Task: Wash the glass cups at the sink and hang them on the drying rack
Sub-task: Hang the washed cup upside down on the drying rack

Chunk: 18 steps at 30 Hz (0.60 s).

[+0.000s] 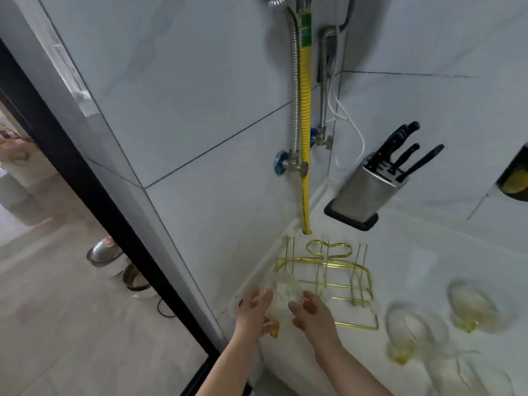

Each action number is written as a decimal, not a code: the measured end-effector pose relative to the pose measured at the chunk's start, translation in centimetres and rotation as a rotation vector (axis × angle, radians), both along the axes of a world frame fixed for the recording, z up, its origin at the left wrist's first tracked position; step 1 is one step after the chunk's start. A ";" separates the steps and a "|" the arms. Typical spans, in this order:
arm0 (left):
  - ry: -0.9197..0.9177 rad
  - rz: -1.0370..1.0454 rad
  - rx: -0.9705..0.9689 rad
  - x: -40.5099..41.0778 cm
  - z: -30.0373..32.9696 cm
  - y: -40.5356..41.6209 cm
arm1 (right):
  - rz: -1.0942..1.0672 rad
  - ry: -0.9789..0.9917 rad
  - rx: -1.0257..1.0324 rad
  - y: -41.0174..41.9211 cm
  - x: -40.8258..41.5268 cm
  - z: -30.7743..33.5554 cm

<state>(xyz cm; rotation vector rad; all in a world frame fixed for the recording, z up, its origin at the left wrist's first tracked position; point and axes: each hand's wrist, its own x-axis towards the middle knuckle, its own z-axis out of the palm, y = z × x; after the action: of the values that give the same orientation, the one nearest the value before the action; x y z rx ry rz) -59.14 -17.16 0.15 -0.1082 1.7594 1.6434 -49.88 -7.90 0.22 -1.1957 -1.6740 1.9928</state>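
A clear glass cup [281,295] with an amber handle is held between both hands, at the near left corner of the gold wire drying rack [337,264]. My left hand [254,310] grips the cup from the left, close to the handle. My right hand [311,312] curls against its right side. The cup is blurred, so I cannot tell whether it touches a rack prong. The rack stands on the white counter [414,252] and nothing hangs on its other prongs. Three more glass cups [411,335] [474,307] [463,375] lie on the counter to the right.
A steel knife block [368,190] with black handles stands behind the rack. A yellow corrugated hose [305,138] and metal hoses with valves run down the tiled wall. At the left are a black door frame [85,178] and metal bowls [105,252] on the floor.
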 end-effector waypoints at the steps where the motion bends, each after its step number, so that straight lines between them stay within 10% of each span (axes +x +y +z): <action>1: -0.010 -0.008 0.004 -0.2 -0.1 -0.1 | -0.003 -0.010 0.003 -0.1 0.0 -0.1; 18: 0.051 -0.118 -0.106 -0.8 -1.9 -1.6 | -0.017 -0.123 0.089 -1.4 0.5 -2.0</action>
<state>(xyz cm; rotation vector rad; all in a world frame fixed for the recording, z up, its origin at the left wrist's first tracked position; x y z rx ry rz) -59.91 -18.75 -1.80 -0.0117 1.8556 1.4810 -49.41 -9.29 -1.80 -1.3202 -1.7841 1.8481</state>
